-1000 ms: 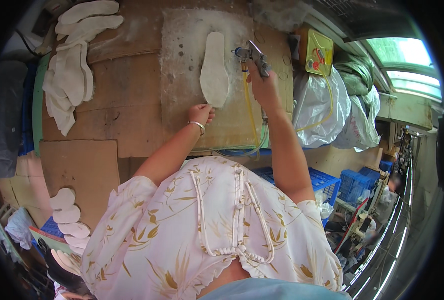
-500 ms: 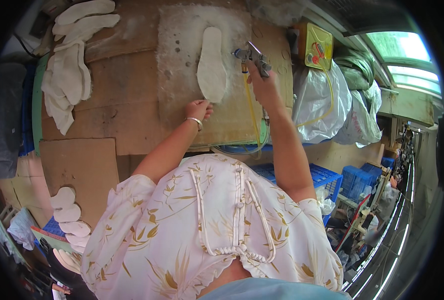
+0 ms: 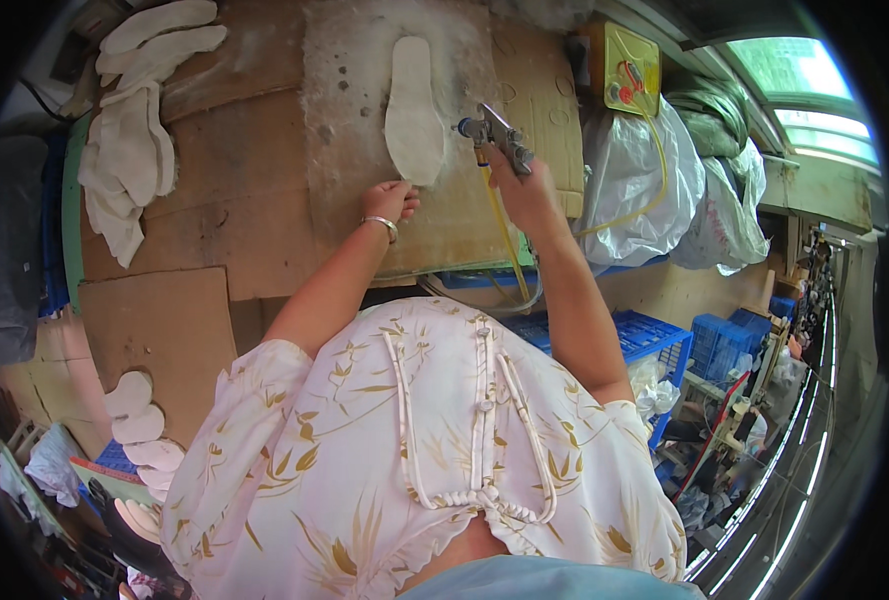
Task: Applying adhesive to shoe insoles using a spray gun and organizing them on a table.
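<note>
While the white foot-shaped insole (image 3: 413, 110) lies as before on the stained cardboard surface (image 3: 354, 150), the left hand (image 3: 390, 200) pins its heel; the right hand (image 3: 524, 190), gripping the metal spray gun (image 3: 494, 132), has edged lower, indicating spraying underway.

One head-worn fisheye looks steeply down, seemingly close, at the workbench (image 3: 264, 250).
</note>
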`<action>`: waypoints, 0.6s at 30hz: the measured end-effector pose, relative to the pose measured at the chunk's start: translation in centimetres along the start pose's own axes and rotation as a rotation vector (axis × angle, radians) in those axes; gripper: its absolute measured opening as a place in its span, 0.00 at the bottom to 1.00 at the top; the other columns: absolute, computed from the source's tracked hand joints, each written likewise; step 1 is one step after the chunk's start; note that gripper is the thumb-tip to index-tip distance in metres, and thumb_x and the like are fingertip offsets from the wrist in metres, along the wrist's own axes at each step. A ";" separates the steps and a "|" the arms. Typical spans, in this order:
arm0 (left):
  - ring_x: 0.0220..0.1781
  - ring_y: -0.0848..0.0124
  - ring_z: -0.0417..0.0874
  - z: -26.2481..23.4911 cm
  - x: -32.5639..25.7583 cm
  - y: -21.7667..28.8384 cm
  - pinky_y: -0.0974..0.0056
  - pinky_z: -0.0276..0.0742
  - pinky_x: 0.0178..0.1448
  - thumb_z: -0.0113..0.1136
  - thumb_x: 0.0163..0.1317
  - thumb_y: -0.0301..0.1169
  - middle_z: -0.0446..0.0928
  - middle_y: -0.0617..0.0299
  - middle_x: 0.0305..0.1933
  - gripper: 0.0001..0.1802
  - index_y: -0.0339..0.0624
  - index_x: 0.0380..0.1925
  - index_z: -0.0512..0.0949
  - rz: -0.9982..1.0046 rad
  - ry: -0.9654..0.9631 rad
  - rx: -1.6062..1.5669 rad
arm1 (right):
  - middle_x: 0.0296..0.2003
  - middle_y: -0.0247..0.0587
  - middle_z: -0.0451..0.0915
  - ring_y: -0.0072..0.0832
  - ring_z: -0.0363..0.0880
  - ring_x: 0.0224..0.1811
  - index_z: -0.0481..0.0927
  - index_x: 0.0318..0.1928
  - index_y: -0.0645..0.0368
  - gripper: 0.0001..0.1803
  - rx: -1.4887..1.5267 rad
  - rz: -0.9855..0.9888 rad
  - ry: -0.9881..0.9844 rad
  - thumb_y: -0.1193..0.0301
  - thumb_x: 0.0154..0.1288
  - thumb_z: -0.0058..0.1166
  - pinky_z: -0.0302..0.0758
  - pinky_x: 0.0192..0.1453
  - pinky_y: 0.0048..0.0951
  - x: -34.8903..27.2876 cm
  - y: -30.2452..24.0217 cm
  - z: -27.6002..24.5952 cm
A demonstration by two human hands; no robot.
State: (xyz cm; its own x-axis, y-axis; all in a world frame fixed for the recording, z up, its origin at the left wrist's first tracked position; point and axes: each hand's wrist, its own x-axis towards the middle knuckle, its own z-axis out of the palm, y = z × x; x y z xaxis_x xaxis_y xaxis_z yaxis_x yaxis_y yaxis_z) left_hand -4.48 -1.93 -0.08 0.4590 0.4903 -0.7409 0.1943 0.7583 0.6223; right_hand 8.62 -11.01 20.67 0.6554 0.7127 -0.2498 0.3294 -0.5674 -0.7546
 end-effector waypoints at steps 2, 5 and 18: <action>0.28 0.75 0.80 0.0 -0.2 0.0 0.75 0.75 0.27 0.55 0.58 0.35 0.79 0.59 0.35 0.13 0.37 0.38 0.74 0.001 -0.003 0.004 | 0.16 0.32 0.67 0.20 0.63 0.20 0.74 0.29 0.64 0.18 0.038 -0.057 0.005 0.59 0.61 0.51 0.63 0.25 0.26 -0.6 0.6 0.1; 0.28 0.75 0.80 -0.1 -0.2 -0.2 0.75 0.75 0.27 0.55 0.58 0.35 0.79 0.59 0.35 0.13 0.37 0.37 0.74 0.016 -0.003 -0.010 | 0.15 0.32 0.67 0.19 0.62 0.20 0.73 0.28 0.64 0.17 0.097 -0.071 0.010 0.59 0.61 0.51 0.63 0.25 0.26 -1.5 1.3 0.3; 0.29 0.75 0.81 -0.2 0.4 -0.5 0.75 0.75 0.27 0.55 0.58 0.35 0.79 0.59 0.35 0.12 0.37 0.37 0.74 0.036 -0.004 -0.014 | 0.17 0.36 0.67 0.23 0.62 0.22 0.71 0.29 0.64 0.18 0.072 0.036 -0.060 0.59 0.61 0.51 0.64 0.27 0.27 -5.1 2.7 0.4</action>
State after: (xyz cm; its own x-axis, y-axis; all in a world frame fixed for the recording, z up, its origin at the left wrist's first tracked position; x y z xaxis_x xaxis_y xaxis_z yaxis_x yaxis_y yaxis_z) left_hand -4.55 -2.05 -0.74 0.4693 0.5158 -0.7167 0.1651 0.7461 0.6450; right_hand 5.89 -16.03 19.70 0.6230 0.7174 -0.3117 0.2557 -0.5634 -0.7856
